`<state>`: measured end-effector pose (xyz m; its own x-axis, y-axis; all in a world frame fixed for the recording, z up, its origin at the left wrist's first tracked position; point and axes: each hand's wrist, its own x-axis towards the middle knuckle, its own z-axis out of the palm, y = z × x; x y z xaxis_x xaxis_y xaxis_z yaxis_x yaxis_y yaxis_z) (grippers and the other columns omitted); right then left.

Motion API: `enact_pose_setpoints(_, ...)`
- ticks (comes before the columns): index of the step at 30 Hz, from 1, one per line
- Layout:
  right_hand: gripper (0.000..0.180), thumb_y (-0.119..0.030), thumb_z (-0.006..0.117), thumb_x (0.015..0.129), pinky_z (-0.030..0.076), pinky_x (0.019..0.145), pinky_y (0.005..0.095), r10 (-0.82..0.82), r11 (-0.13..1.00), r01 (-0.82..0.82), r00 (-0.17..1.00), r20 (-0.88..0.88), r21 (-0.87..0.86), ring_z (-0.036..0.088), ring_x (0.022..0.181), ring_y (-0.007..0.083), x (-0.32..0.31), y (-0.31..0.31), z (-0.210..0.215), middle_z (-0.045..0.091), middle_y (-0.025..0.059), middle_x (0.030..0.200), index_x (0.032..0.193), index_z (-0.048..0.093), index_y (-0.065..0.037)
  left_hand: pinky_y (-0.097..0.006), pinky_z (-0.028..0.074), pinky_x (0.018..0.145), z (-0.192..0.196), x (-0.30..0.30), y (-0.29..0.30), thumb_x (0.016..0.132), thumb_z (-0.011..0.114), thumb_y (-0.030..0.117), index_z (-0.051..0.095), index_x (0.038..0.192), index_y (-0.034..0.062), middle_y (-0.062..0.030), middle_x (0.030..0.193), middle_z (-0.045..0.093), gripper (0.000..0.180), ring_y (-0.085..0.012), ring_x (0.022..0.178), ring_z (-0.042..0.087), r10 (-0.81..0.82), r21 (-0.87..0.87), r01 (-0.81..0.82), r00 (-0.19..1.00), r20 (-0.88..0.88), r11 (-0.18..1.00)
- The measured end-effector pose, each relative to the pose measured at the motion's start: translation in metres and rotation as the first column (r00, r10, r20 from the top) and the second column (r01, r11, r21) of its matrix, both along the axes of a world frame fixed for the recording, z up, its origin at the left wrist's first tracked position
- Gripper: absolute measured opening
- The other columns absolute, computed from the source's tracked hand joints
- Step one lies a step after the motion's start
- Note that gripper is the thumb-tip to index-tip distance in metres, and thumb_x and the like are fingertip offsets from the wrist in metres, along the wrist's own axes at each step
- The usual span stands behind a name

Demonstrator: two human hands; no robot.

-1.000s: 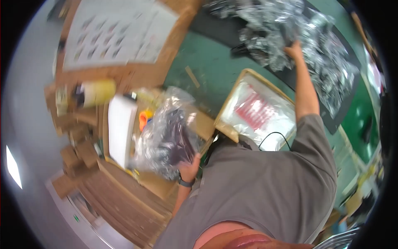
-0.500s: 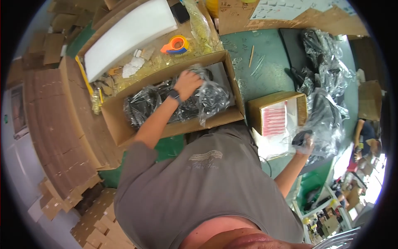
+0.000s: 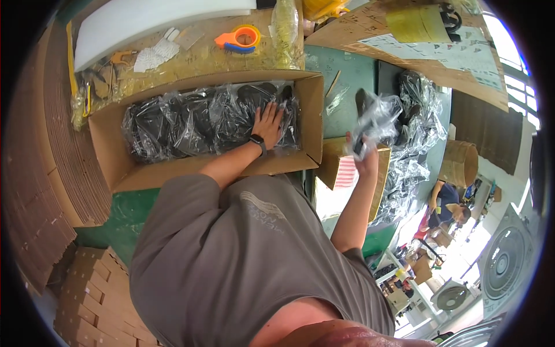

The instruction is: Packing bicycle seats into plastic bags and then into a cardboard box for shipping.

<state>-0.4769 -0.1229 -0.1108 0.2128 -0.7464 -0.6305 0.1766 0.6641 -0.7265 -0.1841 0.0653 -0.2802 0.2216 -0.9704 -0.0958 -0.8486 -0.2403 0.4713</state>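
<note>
A long open cardboard carton (image 3: 312,118) lies before me, holding a row of black items in clear plastic bags (image 3: 196,118). My left hand (image 3: 269,124), with a watch at the wrist, rests on the bags near the carton's right end, fingers spread. To the right, my right hand (image 3: 365,159) grips a dark item in a clear plastic bag (image 3: 378,118), raised above a smaller cardboard box (image 3: 332,159). The bag partly covers those fingers, and its contents are too wrapped to name. More bagged black items (image 3: 425,124) lie beyond this hand.
Behind the carton are an orange and blue tape dispenser (image 3: 240,39), white gloves (image 3: 155,56) and white foam (image 3: 156,29). A thin stick (image 3: 333,83) lies on the green table (image 3: 347,63). Flattened cardboard (image 3: 81,133) stacks at left. A co-worker (image 3: 448,205) is at far right.
My right hand has moved inward and away from me, lifting a bagged item. My left hand has flattened onto the bags, which now fill the carton's right end. The view has shifted right.
</note>
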Motion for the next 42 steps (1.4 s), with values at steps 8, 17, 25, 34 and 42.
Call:
enact_pose_setpoints(8, 0.065, -0.015, 0.073, 0.092, 0.043, 0.113, 0.0472, -0.157, 0.147, -0.808, 0.550, -0.820, -0.570, 0.054, 0.135, 0.0392, 0.180, 0.010, 0.013, 0.052, 0.0265, 0.148, 0.149, 0.047, 0.003, -0.060, 0.003, 0.128, -0.033, -0.006, 0.012, 0.103, 0.045, 0.058, 0.031, 0.165, 0.0123, -0.0049, 0.177, 0.013, 0.078, -0.0238, 0.163, 0.005, -0.122, 0.323, 0.042, 0.965, 0.232, 0.946)
enact_pose_setpoints(17, 0.075, -0.036, 0.069, 0.095, 0.028, 0.121, 0.0639, 0.142, -0.185, -0.971, 0.127, -0.982, -0.153, 0.029, 0.151, 0.0478, 0.220, 0.113, -0.132, 0.030, 0.0289, 0.163, 0.157, 0.040, -0.007, -0.051, 0.037, 0.120, 0.002, 0.055, 0.069, 0.093, 0.063, 0.018, 0.050, 0.149, 0.0029, -0.0170, 0.162, 0.041, 0.059, -0.0373, 0.147, 0.043, 0.115, -0.084, -0.122, 0.990, -0.081, 0.989)
enact_pose_setpoints(25, 0.076, -0.059, 0.061, 0.096, 0.010, 0.125, 0.0675, -0.029, -0.359, -0.932, 0.059, -0.998, -0.045, 0.010, 0.160, 0.0432, 0.219, 0.110, -0.185, 0.018, 0.0281, 0.171, 0.158, 0.045, -0.020, -0.051, 0.037, 0.119, 0.078, 0.110, 0.132, 0.092, 0.071, 0.023, 0.047, 0.148, 0.0005, -0.0246, 0.156, 0.044, 0.065, -0.0431, 0.145, 0.041, 0.463, 0.020, -0.472, 0.872, 0.159, 0.881)
enact_pose_setpoints(34, 0.079, -0.031, 0.075, 0.094, 0.030, 0.124, 0.0525, 0.755, -0.136, -0.964, 0.048, -0.654, -0.228, 0.032, 0.154, 0.0417, 0.238, 0.084, -0.051, 0.035, 0.0261, 0.164, 0.159, 0.038, -0.006, -0.059, 0.004, 0.129, -0.030, 0.122, 0.112, 0.093, 0.057, 0.067, 0.028, 0.164, 0.0039, -0.0210, 0.174, 0.014, 0.100, -0.0349, 0.162, 0.007, 0.542, 0.078, -0.573, 0.804, 0.245, 0.815)
enact_pose_setpoints(42, 0.080, -0.036, 0.068, 0.103, 0.045, 0.109, 0.0455, 0.116, 0.761, -0.518, 0.699, -0.705, -0.389, 0.056, 0.131, 0.0338, 0.085, -0.002, 0.006, 0.054, 0.0219, 0.150, 0.162, 0.026, -0.003, -0.061, 0.013, 0.127, -0.002, 0.188, 0.127, 0.093, 0.061, 0.060, 0.035, 0.161, 0.0027, -0.0193, 0.171, 0.024, 0.092, -0.0351, 0.161, 0.015, 0.477, -0.159, -0.454, 0.862, 0.171, 0.877)
